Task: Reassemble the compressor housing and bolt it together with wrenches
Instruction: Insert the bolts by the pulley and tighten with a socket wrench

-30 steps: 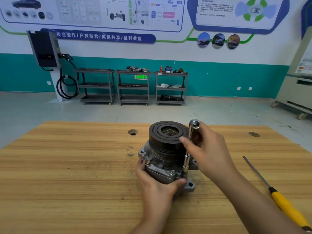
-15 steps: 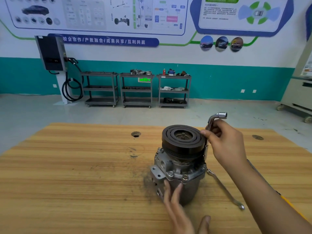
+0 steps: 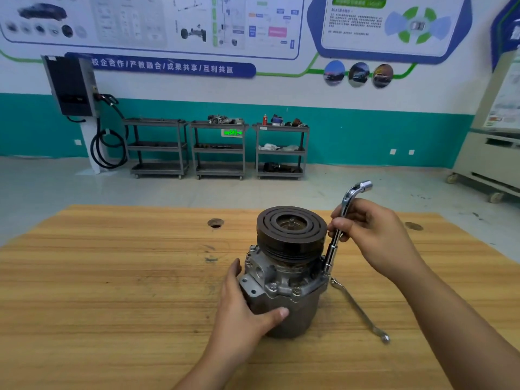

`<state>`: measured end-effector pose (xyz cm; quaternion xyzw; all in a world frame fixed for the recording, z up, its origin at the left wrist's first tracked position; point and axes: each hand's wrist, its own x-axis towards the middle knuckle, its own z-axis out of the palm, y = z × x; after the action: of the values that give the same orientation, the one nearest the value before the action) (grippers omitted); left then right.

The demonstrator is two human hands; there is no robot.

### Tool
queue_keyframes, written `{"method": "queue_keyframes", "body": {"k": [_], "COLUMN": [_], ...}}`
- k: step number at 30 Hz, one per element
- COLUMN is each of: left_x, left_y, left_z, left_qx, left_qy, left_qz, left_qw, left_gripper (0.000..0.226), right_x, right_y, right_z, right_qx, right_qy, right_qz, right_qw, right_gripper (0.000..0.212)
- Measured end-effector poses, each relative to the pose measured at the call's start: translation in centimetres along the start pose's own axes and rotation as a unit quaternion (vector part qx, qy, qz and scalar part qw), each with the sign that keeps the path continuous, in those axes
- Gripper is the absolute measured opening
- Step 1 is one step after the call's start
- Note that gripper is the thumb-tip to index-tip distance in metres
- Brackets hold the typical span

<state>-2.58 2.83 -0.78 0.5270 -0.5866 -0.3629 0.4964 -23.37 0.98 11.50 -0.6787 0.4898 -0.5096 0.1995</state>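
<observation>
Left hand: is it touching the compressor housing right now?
Touching. The head view shows the left hand wrapped on the compressor housing, thumb pressed across its front.
</observation>
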Motion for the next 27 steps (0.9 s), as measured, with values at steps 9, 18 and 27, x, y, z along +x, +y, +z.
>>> {"method": "queue_keyframes", "body": {"k": [9, 18, 27], "left_x": [0.8, 0.6, 0.4], "left_y": [-0.2, 0.6, 1.5], "left_z": [-0.4, -1.3, -1.7], "left_qx": [0.004, 0.065, 0.192], "left_qy": [-0.015, -0.01, 0.04], "left_qz": [0.018, 0.022, 0.017], "left_qw": [1.0, 0.998, 0.98], "left_gripper": [0.083, 0.066, 0.059], "right_x": [0.0, 0.3, -0.8], "right_y": [-0.2, -0.6, -0.1], "right_z": [-0.9, -1.6, 1.9], "right_qx": [0.007, -0.037, -0.178], "right_qy": [-0.044, -0.093, 0.109], "right_qz": [0.026, 0.058, 0.003], "right_qw": [0.999, 0.993, 0.978], "right_gripper": [0.016, 0.018, 0.03]}}
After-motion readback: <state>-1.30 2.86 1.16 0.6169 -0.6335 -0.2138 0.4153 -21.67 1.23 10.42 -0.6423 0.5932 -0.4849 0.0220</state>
